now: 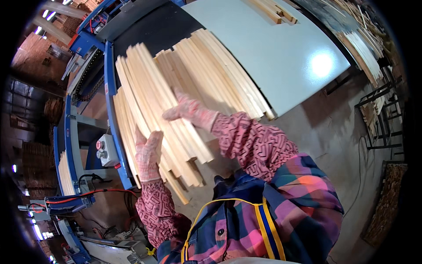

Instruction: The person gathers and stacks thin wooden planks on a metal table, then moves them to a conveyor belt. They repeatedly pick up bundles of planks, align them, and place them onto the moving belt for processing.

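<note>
Hands [148,153], gloved, clasping wooden strips [154,102] from both sides, dark surface [154,27] beneath

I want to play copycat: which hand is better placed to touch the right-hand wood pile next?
Probably the right hand: it is beside the right-hand wood pile. The left hand is farther away, over the left part of the other wood pile.

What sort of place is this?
Probably a woodworking workshop: the gloved left hand and right hand are on long pale wooden strips, beside a blue metal frame with a button box. More wood lies at upper right.
</note>
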The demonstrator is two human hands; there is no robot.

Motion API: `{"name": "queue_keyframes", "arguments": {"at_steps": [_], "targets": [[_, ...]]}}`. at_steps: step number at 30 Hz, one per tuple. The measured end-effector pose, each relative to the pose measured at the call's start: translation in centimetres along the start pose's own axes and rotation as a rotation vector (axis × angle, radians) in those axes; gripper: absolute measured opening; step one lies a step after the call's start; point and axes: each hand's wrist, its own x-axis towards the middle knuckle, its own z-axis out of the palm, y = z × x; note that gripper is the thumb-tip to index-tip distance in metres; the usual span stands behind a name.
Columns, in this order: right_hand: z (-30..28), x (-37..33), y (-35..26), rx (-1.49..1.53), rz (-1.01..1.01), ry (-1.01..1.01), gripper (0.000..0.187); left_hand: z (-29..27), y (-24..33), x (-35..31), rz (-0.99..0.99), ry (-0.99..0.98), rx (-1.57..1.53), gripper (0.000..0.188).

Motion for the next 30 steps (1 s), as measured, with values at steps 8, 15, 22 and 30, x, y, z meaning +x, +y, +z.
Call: {"name": "queue_keyframes", "arguments": {"at_steps": [8, 15, 22, 30], "targets": [[-32.4, -5.6, 1.4, 0.349, -0.22, -0.161, 0.1, 28.0, -1.9, 1.9, -0.015, -0.471, 0.233, 0.093], [-48.8, -3.7, 1.0, -0.902, 0.362, -0.018, 0.111, 41.6, -11.7, 7.8, 0.45, -0.521, 1.411, 0.093], [-50.8, -2.6, 1.3, -1.35, 0.418, 0.01, 0.095, 37.1, -10.0, 18.5, 0.396, -0.061, 1.876, 0.047], [-51.0, -4.8, 2.7, -1.211, 0.325, 0.119, 0.09, 37.2, -8.9, 22.7, 0.116, 0.069, 1.716, 0.052]]}}
